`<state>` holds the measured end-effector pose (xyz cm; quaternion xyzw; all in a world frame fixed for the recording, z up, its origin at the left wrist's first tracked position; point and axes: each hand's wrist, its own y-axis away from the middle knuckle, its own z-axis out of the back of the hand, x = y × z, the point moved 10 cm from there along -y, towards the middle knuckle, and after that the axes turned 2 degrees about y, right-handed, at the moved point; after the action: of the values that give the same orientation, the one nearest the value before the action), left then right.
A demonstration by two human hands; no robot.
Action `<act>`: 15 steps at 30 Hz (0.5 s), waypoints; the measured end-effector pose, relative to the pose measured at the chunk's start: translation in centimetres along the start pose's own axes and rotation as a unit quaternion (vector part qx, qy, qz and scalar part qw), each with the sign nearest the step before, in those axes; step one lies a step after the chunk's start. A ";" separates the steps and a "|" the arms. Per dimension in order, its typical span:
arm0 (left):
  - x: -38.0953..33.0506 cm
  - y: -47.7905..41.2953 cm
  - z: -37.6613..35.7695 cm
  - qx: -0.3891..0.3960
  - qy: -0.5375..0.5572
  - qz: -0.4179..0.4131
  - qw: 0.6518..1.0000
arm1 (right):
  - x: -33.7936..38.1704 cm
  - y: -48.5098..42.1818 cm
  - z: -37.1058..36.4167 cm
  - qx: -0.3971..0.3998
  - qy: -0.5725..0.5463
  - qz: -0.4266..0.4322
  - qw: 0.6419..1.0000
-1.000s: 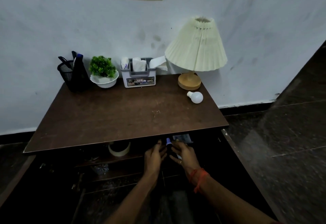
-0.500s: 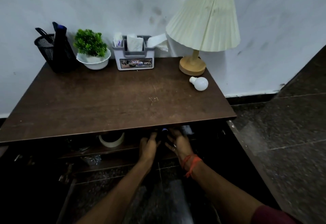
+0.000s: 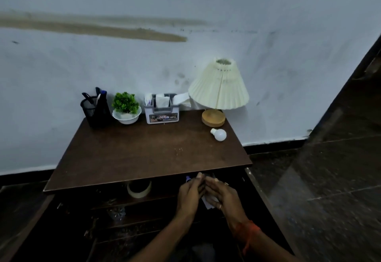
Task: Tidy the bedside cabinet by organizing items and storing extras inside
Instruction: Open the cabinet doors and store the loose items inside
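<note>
The bedside cabinet (image 3: 144,154) stands against the white wall (image 3: 185,3), on a dark floor (image 3: 329,179). Its top is a dark brown board with small scratches. Its front is open, and dark shelves show below.

Along the far edge of the top, from left to right, there is one black mesh pen holder (image 3: 95,111) with some pens, too dark to count. Just beside it is one green plant (image 3: 126,105) in a white bowl. Next comes one grey organiser box (image 3: 161,115) with white papers in its compartments, then one lamp (image 3: 218,88) with a pleated cream shade and a round wooden base. One white bulb (image 3: 219,134) lies on its side, just near of the lamp base.

On the shelf under the top lies one tape roll (image 3: 139,189). To its right, two hands reach under the near edge. The left hand (image 3: 190,193) and the right hand (image 3: 223,195) are close together. A blue-tipped thing (image 3: 188,178) shows beside the left fingertips, and a white piece (image 3: 207,204) shows between the palms. Whether either hand grasps these, I cannot tell. The right wrist carries one red thread (image 3: 248,230).
</note>
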<state>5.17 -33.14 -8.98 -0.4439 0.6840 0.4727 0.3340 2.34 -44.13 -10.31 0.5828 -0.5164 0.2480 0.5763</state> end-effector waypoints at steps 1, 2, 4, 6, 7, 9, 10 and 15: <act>-1.1 0.4 -0.5 0.002 -0.012 -0.015 1.000 | 1.1 0.2 0.3 -0.004 -0.004 0.007 1.000; -2.1 0.6 -1.0 0.002 -0.021 -0.030 0.999 | 2.2 0.3 0.4 -0.005 -0.010 0.013 1.000; -3.8 0.5 -1.9 0.004 -0.026 -0.049 0.998 | 4.2 0.2 0.6 -0.003 -0.020 0.028 0.999; -5.2 0.1 -3.0 0.016 -0.025 -0.056 0.998 | 6.3 0.0 0.7 -0.002 -0.028 0.045 0.999; -5.9 -0.2 -3.5 0.021 -0.021 -0.058 0.998 | 7.3 -0.3 0.7 -0.004 -0.028 0.052 0.998; -7.0 -0.7 -4.3 0.026 -0.020 -0.063 0.997 | 9.0 -0.9 0.7 -0.011 -0.026 0.060 0.998; -7.4 -1.1 -4.7 0.026 -0.023 -0.064 0.997 | 9.7 -1.4 0.8 -0.016 -0.027 0.062 0.998; -8.0 -3.7 -6.5 0.031 -0.012 -0.049 0.998 | 12.3 -4.5 2.1 -0.063 -0.038 0.072 0.995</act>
<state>11.42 -37.58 -1.14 -0.4605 0.6715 0.4396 0.3791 9.89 -50.88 -1.75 0.5159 -0.5932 0.2336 0.5722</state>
